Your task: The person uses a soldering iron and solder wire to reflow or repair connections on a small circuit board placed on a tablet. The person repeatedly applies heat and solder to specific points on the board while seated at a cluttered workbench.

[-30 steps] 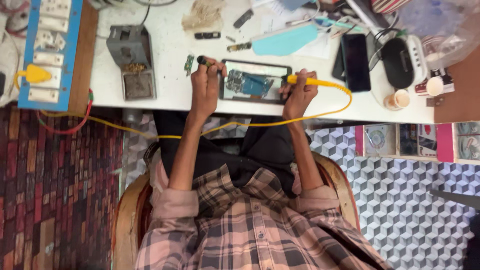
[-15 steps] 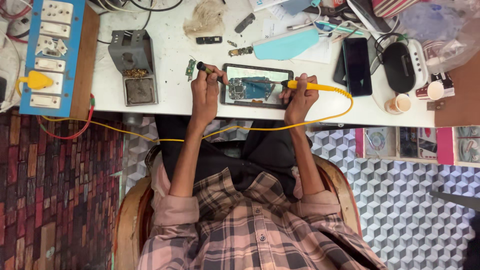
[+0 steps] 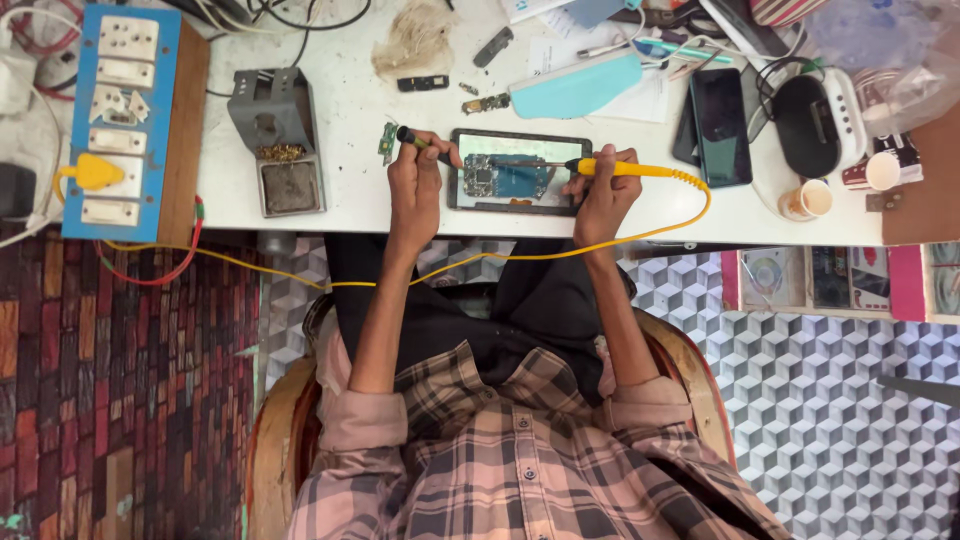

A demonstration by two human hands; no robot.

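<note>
Yellow soldering iron [image 3: 625, 169] clamped in right hand [image 3: 600, 195], left hand [image 3: 415, 185] gripping one dark tool [image 3: 418, 139] over one opened phone [image 3: 518, 172].

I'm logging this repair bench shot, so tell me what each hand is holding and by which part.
The right hand holds a yellow soldering iron by its handle, tip over the opened phone. The left hand grips a dark slim tool along its shaft.

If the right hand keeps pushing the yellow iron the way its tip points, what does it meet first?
Most likely the exposed circuit board inside the opened phone; the right hand aims the yellow soldering iron leftward over it. Height above it is unclear.
</note>
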